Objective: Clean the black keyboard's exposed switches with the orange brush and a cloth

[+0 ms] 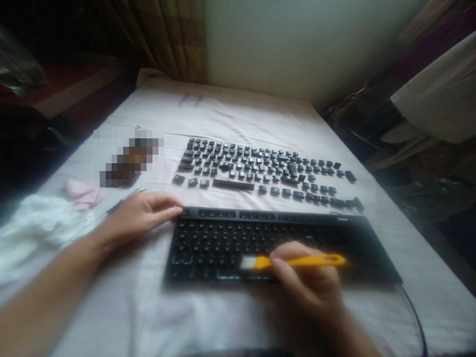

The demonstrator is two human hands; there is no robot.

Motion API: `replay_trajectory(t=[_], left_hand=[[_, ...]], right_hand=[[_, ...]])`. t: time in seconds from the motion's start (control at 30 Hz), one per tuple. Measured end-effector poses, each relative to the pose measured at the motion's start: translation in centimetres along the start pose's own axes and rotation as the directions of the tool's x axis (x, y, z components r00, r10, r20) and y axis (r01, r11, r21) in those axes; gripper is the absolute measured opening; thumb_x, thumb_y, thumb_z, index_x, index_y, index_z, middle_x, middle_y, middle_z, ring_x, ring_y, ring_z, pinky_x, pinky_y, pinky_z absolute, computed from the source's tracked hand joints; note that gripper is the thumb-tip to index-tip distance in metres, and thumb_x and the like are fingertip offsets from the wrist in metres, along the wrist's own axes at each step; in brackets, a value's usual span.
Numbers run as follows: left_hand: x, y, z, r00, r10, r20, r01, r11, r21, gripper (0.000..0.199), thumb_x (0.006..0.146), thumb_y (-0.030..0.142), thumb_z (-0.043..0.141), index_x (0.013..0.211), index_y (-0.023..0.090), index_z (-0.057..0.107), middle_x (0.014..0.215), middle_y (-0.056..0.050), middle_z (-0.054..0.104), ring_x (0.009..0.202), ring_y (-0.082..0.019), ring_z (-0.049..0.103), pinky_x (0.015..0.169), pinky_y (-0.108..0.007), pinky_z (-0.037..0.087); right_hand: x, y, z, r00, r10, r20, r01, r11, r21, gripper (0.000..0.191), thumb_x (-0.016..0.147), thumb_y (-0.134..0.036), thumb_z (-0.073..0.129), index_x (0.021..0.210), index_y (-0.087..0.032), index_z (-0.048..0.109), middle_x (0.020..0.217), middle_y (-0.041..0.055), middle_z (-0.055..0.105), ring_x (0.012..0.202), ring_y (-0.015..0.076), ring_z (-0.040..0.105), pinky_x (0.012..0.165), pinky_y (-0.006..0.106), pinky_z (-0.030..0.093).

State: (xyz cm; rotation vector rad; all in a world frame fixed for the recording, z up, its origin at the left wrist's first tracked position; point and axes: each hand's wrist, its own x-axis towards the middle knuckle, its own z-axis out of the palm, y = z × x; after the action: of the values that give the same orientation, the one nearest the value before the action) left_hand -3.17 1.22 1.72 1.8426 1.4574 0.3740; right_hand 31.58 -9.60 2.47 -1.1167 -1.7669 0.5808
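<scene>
A black keyboard (pixel 230 238) with its keycaps off lies flat on the cloth, bare switches showing. My left hand (pixel 148 210) pinches its far left corner between thumb and fingers. In my right hand (pixel 308 272) is a small brush with a yellow handle (pixel 316 260), its pale bristles (pixel 247 263) pointing left over the keyboard's lower rows. Whether the bristles touch the switches I cannot tell. Beyond the keyboard, the loose black keycaps (pixel 256 161) are laid out in rows, and the long spacebar keycap (pixel 233 185) sits in the nearest row.
A white cloth (pixel 33 223) is bunched at the left beside a pink cloth (pixel 82 193). Behind them is a pixelated object (pixel 130 161). The keyboard's cable (pixel 414 312) runs off at the lower right. The pale bedsheet (pixel 241 109) reaches the wall.
</scene>
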Motion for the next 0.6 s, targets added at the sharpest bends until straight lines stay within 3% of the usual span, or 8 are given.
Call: replay_trajectory(t=[0.3, 0.6], left_hand=[[0.07, 0.13, -0.05, 1.000, 0.022, 0.005, -0.022, 1.000, -0.009, 0.043, 0.085, 0.060, 0.066, 0.105, 0.023, 0.076, 0.099, 0.003, 0.081, 0.092, -0.023, 0.071, 0.086, -0.031, 0.053], [0.23, -0.45, 0.15, 0.999, 0.017, -0.031, -0.016, 1.000, 0.015, 0.042, 0.082, 0.062, 0.066, 0.099, 0.026, 0.078, 0.099, 0.000, 0.081, 0.089, -0.021, 0.073, 0.089, -0.033, 0.053]], right_hand=[[0.63, -0.56, 0.12, 0.999, 0.004, 0.048, -0.007, 0.997, 0.071, 0.013, 0.086, -0.011, 0.064, 0.079, -0.021, 0.066, 0.064, -0.0009, 0.071, 0.049, 0.0127, 0.065, 0.047, 0.020, 0.049], [0.11, -0.12, 0.07, 0.999, 0.010, -0.036, -0.009, 1.000, 0.026, 0.012, 0.087, -0.012, 0.064, 0.082, -0.022, 0.066, 0.065, -0.0011, 0.070, 0.052, 0.0139, 0.066, 0.050, 0.022, 0.052]])
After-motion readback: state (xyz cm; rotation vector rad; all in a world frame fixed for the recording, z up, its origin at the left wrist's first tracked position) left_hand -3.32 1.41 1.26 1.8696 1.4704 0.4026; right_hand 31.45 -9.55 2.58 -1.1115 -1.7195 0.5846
